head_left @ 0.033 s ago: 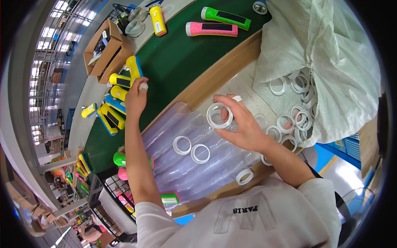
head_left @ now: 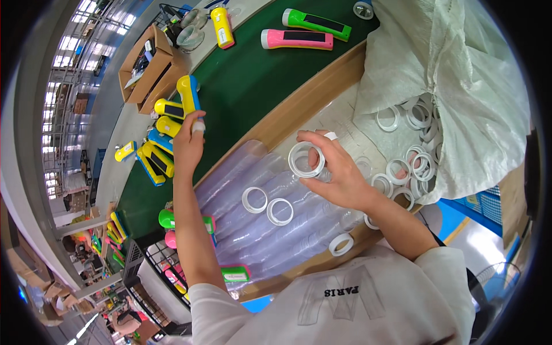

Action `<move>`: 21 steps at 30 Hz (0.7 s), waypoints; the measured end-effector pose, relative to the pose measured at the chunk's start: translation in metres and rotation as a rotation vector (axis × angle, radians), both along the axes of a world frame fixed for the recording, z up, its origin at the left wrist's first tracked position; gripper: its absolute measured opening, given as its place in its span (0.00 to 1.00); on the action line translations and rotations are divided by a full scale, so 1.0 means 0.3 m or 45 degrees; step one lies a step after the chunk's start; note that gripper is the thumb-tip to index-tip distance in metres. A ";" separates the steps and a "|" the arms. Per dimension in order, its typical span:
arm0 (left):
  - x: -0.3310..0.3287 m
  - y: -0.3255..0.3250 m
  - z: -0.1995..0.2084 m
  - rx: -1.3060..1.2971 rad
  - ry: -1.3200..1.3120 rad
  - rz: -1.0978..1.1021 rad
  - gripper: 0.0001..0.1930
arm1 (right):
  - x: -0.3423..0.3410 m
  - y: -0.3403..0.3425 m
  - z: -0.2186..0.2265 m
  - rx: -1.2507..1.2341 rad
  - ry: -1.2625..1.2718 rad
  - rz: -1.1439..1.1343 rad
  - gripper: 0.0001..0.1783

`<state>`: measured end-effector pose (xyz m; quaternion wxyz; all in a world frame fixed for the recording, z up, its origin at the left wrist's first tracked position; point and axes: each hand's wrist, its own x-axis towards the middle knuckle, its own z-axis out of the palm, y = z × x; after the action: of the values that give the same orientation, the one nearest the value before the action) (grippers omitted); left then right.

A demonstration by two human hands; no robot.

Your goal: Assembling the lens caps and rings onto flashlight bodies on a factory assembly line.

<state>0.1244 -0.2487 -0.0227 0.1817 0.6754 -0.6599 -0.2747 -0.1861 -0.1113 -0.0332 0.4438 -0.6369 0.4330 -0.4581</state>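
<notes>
My left hand (head_left: 190,138) is closed on the near end of a yellow flashlight (head_left: 187,92) with a blue side, over the green belt. Beside it lie several other yellow and blue flashlights (head_left: 154,162), bunched together. My right hand (head_left: 339,175) grips a white plastic ring (head_left: 292,165) between thumb and fingers, its opening facing up. Under that hand are clear plastic tubes or sleeves (head_left: 253,244), laid side by side. Two loose white rings (head_left: 271,213) rest on them, and another ring (head_left: 333,248) lies near my shirt.
A white woven sack (head_left: 460,75) at right spills several white rings (head_left: 398,171). Pink (head_left: 299,39) and green (head_left: 316,24) flashlights lie on the far green belt (head_left: 247,75). A cardboard box (head_left: 152,69) stands at far left. A wooden edge (head_left: 310,80) divides the belt from the tubes.
My left hand sits slightly nearer to me, and more of the yellow flashlight shows above it. The right hand keeps its ring in place. The whole view has shifted a little.
</notes>
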 end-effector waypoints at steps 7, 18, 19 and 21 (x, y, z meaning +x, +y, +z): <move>-0.069 0.538 0.297 0.148 1.112 -0.099 0.28 | 0.029 0.022 -0.017 0.085 -0.014 -0.033 0.42; -0.186 0.754 0.439 -0.145 -0.256 -0.948 0.25 | -0.010 0.045 -0.007 0.155 -0.207 0.183 0.38; -0.176 0.762 0.449 -0.089 -0.226 -0.846 0.27 | -0.017 0.049 -0.006 0.154 -0.209 0.187 0.38; -0.149 0.756 0.444 -0.131 -0.025 -0.728 0.31 | -0.027 0.054 0.001 0.042 -0.013 0.208 0.32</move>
<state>0.0797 -0.0220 0.1104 0.1246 0.4543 -0.8383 -0.2745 -0.1943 -0.0950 -0.0329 0.4923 -0.6604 0.3847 -0.4166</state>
